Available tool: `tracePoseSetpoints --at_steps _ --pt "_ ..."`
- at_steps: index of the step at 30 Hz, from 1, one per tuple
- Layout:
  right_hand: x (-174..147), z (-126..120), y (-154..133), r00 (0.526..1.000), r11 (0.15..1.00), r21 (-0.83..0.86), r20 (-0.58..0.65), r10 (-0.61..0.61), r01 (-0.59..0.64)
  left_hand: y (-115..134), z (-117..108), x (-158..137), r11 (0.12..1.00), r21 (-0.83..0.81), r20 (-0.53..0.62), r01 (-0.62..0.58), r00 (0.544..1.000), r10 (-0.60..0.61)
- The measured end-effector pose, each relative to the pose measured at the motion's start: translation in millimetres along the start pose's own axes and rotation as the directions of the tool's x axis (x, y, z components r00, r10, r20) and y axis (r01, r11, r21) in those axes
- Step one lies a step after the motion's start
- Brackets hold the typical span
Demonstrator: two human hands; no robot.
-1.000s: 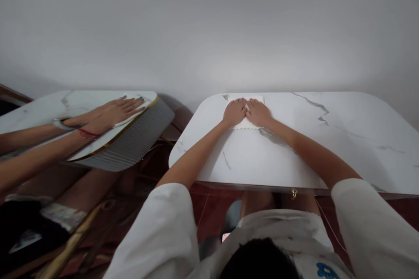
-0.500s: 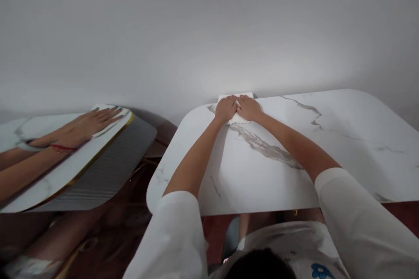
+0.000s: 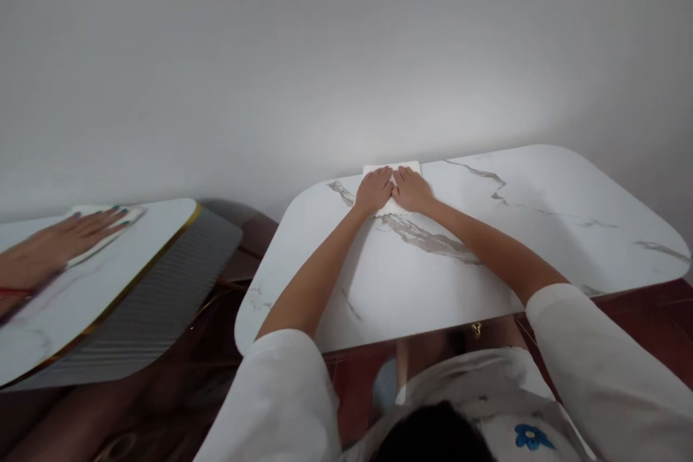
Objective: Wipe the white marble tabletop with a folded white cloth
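My left hand (image 3: 374,190) lies flat with its fingers stretched out on a white cloth (image 3: 390,209) at the far edge of a white marble-patterned table (image 3: 346,303). Close beside it, my right hand (image 3: 413,190) presses flat on the same cloth, fingers forward and thumbs nearly touching. The cloth's back edge shows past my fingertips, against the wall. Both my arms reach across the tabletop in white sleeves.
At left, a co-worker's hand (image 3: 70,234) rests on another white cloth (image 3: 138,214) on a second marble-patterned table (image 3: 76,310) with a gold edge. A grey wall (image 3: 336,50) runs behind both tables. Between them is a dark gap with reddish-brown floor.
My hands and the cloth have slid slightly right along the table's far edge. The co-worker's hand and cloth have moved left. The view has shifted, showing the table's right end.
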State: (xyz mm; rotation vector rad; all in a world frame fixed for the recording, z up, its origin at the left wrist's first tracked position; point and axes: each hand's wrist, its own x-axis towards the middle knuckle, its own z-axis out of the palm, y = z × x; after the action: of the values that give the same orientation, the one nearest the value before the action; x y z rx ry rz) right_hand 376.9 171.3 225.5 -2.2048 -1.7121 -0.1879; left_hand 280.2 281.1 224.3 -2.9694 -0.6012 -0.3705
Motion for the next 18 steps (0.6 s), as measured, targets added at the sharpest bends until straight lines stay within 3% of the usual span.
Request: tracePoseSetpoints --at_steps 7,18 --pt "-45 -13 -19 0.999 0.999 -0.002 0.018 -0.036 0.036 28 -14 -45 0.999 -0.002 0.007 0.032 0.999 -0.032" --pt "-135 -43 -63 0.984 0.988 0.017 0.090 -0.153 0.152 93 -59 -149 0.978 -0.032 0.062 0.205 0.977 -0.202"
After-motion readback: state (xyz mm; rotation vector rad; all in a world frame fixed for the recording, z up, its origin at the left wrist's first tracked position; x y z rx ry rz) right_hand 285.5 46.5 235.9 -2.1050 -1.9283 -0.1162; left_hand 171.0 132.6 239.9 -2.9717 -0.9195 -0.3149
